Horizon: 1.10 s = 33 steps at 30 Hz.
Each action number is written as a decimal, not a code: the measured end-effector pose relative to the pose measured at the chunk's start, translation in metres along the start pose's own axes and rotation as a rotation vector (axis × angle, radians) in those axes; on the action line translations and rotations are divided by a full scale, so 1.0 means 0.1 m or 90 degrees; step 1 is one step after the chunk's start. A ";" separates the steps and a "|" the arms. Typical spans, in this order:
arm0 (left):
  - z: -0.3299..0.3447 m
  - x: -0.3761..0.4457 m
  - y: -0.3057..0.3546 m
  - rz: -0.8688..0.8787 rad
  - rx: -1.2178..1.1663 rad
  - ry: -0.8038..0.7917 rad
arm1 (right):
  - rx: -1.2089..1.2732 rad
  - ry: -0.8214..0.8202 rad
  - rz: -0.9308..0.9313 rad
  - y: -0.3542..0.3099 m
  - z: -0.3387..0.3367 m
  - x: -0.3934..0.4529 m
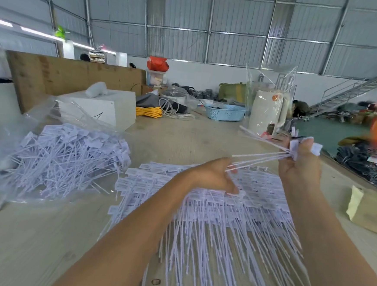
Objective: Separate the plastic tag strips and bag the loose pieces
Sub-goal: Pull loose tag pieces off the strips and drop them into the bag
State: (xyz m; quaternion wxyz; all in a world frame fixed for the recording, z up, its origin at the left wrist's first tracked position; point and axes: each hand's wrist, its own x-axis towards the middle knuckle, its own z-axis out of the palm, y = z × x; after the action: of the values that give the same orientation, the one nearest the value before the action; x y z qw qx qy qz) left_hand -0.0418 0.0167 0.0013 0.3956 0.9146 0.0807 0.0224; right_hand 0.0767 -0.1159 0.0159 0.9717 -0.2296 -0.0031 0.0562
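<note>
While both hands (pixel 257 168) grip tags (pixel 258 158), table edge (pixel 339 165) near right.

Tag strips (pixel 222 213) are all white with tiny dark print on the flags, same for the loose pieces (pixel 65 153) in the clear bag (pixel 38 113). Table (pixel 40 232) is pale wood grain. Further back: light blue basket (pixel 225 112), yellow cord coil (pixel 149 112), cream kettle (pixel 267 113), white box (pixel 100 104).

Clear plastic bag of loose white tag pieces (pixel 54 145) sits left of the stacked white tag strips (pixel 218 213) on the pale wooden table (pixel 28 243).
</note>
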 end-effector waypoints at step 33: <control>-0.17 -0.62 -0.16 0.013 0.078 0.252 | -0.690 -0.430 -0.082 0.72 0.29 -0.73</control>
State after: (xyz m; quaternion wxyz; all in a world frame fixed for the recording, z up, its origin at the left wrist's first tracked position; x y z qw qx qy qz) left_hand -0.1067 0.0293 0.0026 0.3156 0.9155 0.1489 0.2004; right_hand -0.0041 -0.0471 0.0108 0.6645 -0.6573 -0.3509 0.0577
